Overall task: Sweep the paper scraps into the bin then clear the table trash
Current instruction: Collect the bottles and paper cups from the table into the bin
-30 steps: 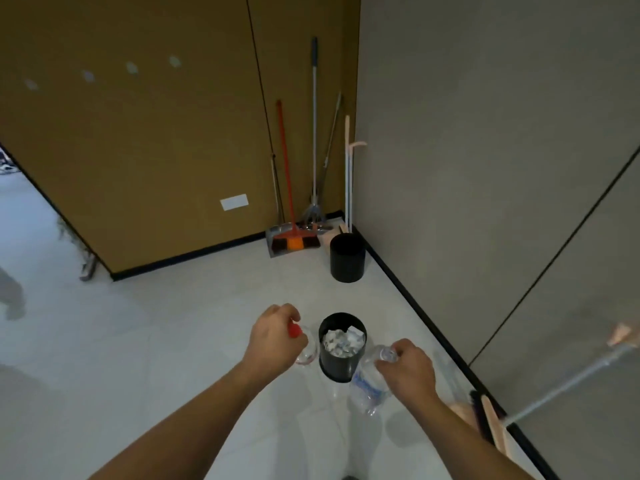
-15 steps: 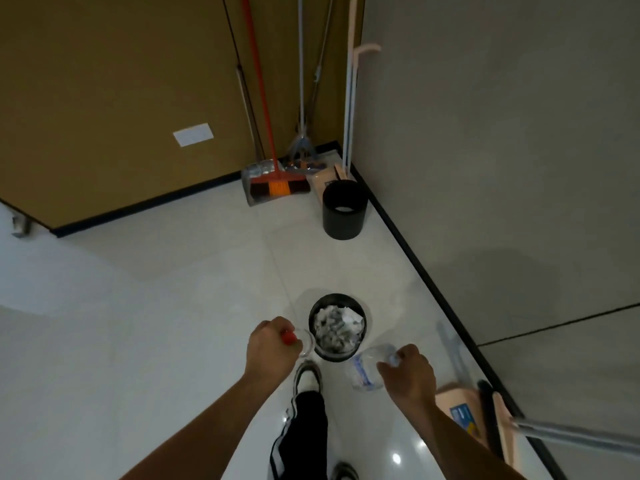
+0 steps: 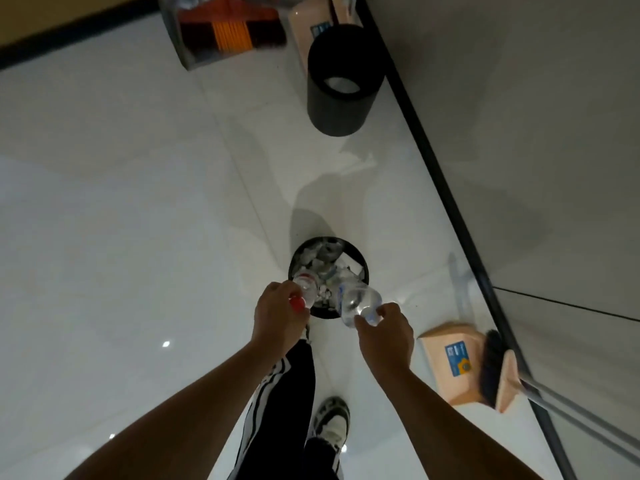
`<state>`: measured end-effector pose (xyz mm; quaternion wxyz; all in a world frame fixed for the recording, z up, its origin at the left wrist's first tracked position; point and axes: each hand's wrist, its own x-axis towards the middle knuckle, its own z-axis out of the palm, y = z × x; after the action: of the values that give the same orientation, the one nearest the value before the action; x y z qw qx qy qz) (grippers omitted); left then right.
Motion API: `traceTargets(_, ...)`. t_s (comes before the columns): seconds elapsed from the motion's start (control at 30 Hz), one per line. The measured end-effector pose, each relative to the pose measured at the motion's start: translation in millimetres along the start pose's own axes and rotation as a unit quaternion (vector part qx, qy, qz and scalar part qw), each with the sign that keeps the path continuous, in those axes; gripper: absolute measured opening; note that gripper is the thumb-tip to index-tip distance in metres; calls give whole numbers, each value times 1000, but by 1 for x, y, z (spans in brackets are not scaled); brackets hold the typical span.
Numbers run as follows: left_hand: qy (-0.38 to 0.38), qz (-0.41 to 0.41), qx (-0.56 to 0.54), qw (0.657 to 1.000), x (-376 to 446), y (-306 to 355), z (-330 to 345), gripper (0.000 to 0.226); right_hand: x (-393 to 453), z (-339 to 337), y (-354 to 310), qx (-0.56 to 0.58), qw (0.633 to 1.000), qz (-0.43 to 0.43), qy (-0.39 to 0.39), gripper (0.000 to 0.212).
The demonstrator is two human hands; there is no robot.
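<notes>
A small black bin (image 3: 301,255) stands on the white floor, filled with white paper scraps (image 3: 320,259). My left hand (image 3: 277,317) grips a clear plastic bottle with a red cap (image 3: 304,287) by its neck, the bottle's body over the bin's left rim. My right hand (image 3: 386,329) pinches a second clear bottle with a blue label (image 3: 356,301) at its cap end, tilted over the bin's near right rim. Both bottles look empty.
A taller black bin (image 3: 341,109) stands further off by the wall's black skirting. A peach dustpan (image 3: 450,362) and a black-bristled broom (image 3: 493,368) lie at the right by the wall. An orange broom (image 3: 232,31) leans at the top. My legs and shoe (image 3: 330,422) are below.
The view has tilted down and moved closer to the bin. Both hands have carried their bottles forward, from beside the bin to over its rim.
</notes>
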<state>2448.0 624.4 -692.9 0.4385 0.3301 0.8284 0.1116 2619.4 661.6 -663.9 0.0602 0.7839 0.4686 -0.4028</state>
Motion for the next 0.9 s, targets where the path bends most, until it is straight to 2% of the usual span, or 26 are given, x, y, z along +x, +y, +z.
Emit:
traceTargets(0.13,-2,8,5,1000,29,-1,10,18,29,10,-13,-7,1000,0,-5,36)
traceTargets(0.27,4,38,-20,999,56,11,1,46,55,10,-32,5,1000,-12,-26,54)
traceTargets(0.33,13,16,-44,999,62,17,-7,58,62,4,-41,10,1000,-13,-27,60)
traceTargets(0.4,22,-17,-53,998,57,21,-17,60,61,-8,-45,-2,999,-27,-38,56)
traceTargets(0.5,25,-45,-36,998,31,30,-32,58,46,-30,-46,-35,994,-69,-77,45)
traceTargets(0.63,59,-32,-20,998,-13,58,-57,55,22,-65,-48,-72,980,-145,-116,51)
traceTargets(0.77,134,-22,-39,990,-72,84,-82,51,-1,-107,-51,-104,959,-213,-152,52)
traceTargets(0.9,204,-20,-29,978,-151,97,-99,54,-41,-142,-63,-153,922,-312,-169,46)
